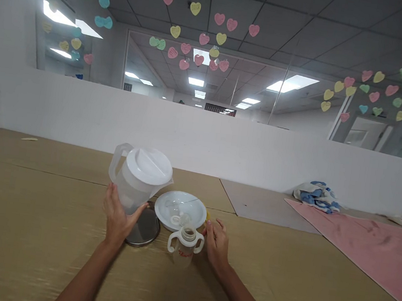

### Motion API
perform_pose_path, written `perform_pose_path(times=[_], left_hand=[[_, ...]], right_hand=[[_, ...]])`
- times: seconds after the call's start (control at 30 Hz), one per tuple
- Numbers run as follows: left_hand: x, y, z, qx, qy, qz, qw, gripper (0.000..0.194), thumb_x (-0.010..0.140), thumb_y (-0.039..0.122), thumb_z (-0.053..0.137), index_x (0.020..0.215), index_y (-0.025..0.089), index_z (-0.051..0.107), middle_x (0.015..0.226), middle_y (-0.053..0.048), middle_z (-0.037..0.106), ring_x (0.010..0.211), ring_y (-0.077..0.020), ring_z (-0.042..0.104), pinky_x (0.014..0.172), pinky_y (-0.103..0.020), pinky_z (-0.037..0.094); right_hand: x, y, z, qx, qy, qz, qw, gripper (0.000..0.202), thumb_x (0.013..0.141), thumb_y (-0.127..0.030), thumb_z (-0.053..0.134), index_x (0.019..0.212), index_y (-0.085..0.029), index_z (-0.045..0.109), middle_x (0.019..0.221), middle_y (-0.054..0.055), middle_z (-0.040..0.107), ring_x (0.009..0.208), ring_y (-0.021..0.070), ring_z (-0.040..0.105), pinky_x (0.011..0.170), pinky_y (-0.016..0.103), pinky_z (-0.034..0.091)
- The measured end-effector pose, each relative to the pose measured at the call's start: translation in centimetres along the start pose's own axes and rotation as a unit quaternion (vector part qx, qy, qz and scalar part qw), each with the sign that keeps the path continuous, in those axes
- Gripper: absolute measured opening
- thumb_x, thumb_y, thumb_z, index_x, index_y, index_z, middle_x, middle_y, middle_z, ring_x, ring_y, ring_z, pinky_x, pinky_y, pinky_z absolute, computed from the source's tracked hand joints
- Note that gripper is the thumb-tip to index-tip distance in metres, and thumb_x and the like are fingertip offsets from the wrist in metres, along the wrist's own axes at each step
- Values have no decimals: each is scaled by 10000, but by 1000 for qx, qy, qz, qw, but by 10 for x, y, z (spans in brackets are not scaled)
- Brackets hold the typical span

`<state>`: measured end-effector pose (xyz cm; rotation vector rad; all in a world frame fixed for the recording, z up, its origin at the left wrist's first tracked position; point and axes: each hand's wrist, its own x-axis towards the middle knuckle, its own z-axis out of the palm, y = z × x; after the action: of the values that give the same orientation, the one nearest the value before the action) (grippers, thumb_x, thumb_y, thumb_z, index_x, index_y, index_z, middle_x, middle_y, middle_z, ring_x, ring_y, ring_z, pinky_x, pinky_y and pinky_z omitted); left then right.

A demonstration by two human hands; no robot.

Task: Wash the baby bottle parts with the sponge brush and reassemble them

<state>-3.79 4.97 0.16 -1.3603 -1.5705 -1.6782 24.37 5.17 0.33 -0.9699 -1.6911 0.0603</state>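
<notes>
My left hand grips the lower body of a translucent plastic pitcher with a white lid, tilted to the right. Beneath it, a round dark metal plate or lid lies on the table. A baby bottle with two white handles and an uncovered mouth stands upright between my hands. Behind the bottle, a white bowl holds clear and white bottle parts. Beside the bottle's right handle, my right hand has curled fingers; a bit of yellow shows at the fingertips, mostly hidden.
A pink cloth covers the table's right side, with a bundled blue-and-white cloth at its far end. A grey sheet lies along the low white wall. At the far left is a small flat pale piece.
</notes>
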Motion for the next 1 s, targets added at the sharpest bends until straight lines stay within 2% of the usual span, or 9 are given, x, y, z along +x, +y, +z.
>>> perform_pose_path(times=[0.17, 0.33, 0.5, 0.7, 0.87, 0.93, 1.0], left_hand=[[-3, -4, 0, -54, -28, 14, 998, 1087, 664, 510, 689, 1431, 138, 15, 1454, -224, 196, 1329, -356, 238, 1060, -507, 274], [-5, -9, -2, -56, -48, 123, 990, 1093, 659, 479, 701, 1425, 129, 5, 1444, -240, 181, 1332, -385, 211, 1050, -547, 261], [-4, -15, 0, -38, -58, 212, 975, 1060, 682, 463, 686, 1428, 176, -11, 1470, -223, 133, 1337, -397, 195, 1036, -576, 256], [0, -9, -4, -41, -60, 278, 958, 1046, 707, 413, 665, 1426, 233, -72, 1496, -184, 70, 1340, -398, 185, 1009, -600, 272], [-2, -8, 0, -28, -67, 258, 963, 1045, 709, 420, 667, 1425, 231, -71, 1488, -193, 89, 1339, -398, 181, 1009, -600, 266], [-5, -9, 2, -21, -58, 213, 975, 1067, 696, 452, 676, 1424, 202, -62, 1475, -213, 114, 1341, -396, 175, 1022, -589, 255], [-7, -10, 4, -26, -50, 141, 988, 1068, 693, 487, 669, 1422, 166, -43, 1464, -234, 125, 1346, -393, 158, 1039, -575, 237]], right_hand=[[0, 2, 0, 4, 5, -5, 1000, 437, 929, -331, 335, 538, -182, 463, 511, -46, 495, 532, 103, 492, 941, 366, 328], [0, 0, 0, 13, 12, -9, 1000, 432, 929, -327, 336, 545, -183, 471, 524, -43, 507, 540, 102, 499, 942, 369, 331], [0, 0, 0, 21, 18, -10, 1000, 427, 929, -315, 342, 545, -183, 474, 527, -43, 510, 545, 101, 499, 948, 371, 332], [-1, 2, 1, 21, 28, -15, 999, 427, 928, -311, 349, 543, -180, 479, 533, -35, 517, 557, 104, 504, 941, 371, 338], [0, 2, 1, 22, 31, -16, 999, 420, 928, -311, 345, 549, -182, 473, 523, -45, 500, 542, 99, 492, 944, 366, 338], [0, 1, 1, 21, 33, -15, 999, 420, 927, -311, 341, 548, -183, 470, 519, -48, 494, 534, 98, 484, 943, 363, 339], [0, 1, 0, 20, 34, -15, 999, 419, 926, -311, 343, 547, -184, 471, 517, -49, 497, 533, 99, 484, 943, 361, 339]])
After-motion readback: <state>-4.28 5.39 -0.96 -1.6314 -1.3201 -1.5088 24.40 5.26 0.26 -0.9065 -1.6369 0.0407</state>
